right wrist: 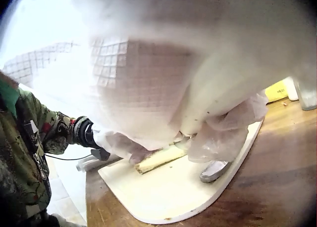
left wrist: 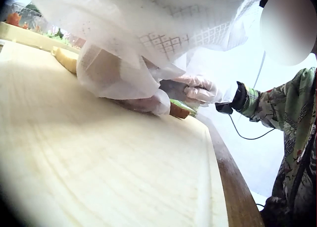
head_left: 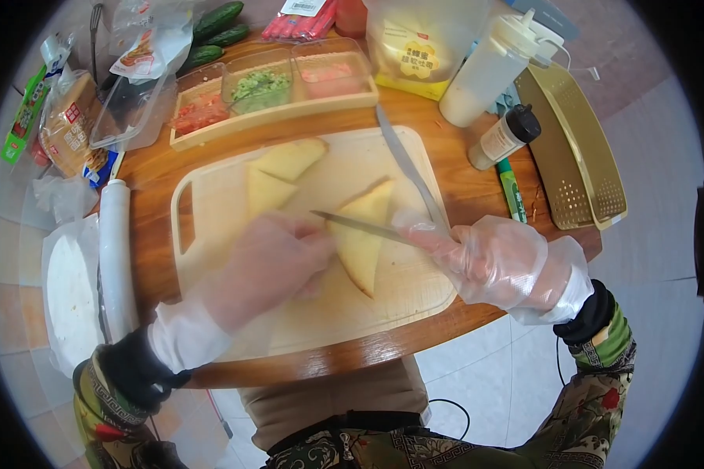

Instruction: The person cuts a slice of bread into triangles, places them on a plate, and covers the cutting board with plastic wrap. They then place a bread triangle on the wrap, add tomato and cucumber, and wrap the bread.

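My right hand point(head_left: 508, 262), in a clear plastic glove, grips a knife whose narrow blade point(head_left: 360, 226) points left across a triangular slice of bread point(head_left: 364, 246). The gloved left hand point(head_left: 278, 270) is blurred, its bent fingers at the left edge of that slice, close to the knife's tip. I cannot tell whether these fingers pinch the bread. In the right wrist view the left fingers overlap one end of the bread point(right wrist: 161, 160). More bread triangles point(head_left: 289, 160) lie farther up the white cutting board point(head_left: 407, 297).
A second knife point(head_left: 407, 160) lies along the board's right side. Behind stands a wooden tray point(head_left: 274, 117) with tubs of chopped red, green and pink food. A squeeze bottle point(head_left: 477, 74), a shaker jar point(head_left: 504, 137) and a basket point(head_left: 575, 148) stand right; a white roll point(head_left: 116, 250) lies left.
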Demonstrator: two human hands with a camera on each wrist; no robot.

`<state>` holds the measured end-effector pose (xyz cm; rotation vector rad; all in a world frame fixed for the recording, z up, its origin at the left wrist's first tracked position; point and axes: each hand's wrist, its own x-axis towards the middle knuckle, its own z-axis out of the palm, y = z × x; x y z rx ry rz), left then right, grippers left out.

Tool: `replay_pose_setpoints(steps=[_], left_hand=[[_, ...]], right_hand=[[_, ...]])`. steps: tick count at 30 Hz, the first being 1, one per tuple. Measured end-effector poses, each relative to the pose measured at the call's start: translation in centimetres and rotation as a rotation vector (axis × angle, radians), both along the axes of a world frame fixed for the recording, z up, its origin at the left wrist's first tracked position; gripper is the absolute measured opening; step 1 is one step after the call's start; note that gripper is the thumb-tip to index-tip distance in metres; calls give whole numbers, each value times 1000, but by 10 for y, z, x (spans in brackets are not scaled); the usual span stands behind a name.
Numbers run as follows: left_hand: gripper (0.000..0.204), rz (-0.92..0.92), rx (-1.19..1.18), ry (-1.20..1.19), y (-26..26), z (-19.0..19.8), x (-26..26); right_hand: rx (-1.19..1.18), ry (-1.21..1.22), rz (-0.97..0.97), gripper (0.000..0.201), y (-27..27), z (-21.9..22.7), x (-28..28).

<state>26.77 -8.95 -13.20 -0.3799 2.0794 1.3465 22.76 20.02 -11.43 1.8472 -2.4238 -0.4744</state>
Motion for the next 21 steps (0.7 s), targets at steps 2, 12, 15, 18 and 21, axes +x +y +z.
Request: replay_pose_setpoints(steps=[2, 12, 15, 18, 21], left_hand=[[35, 7, -3, 1, 1, 0, 0], [30, 25, 1, 8, 2, -1, 1], [29, 34, 15, 13, 1, -4, 2], [28, 36, 25, 23, 1, -5, 2], [28, 22, 8, 26, 0, -5, 2]], right_hand=[[19, 3, -3, 71, 0, 1, 1], [-2, -130, -115, 73, 0, -6, 7], [33, -25, -80, 75, -4, 9, 12], [-184, -349, -78, 78, 6, -11, 4], [-83, -139, -131, 79, -4, 3, 13]])
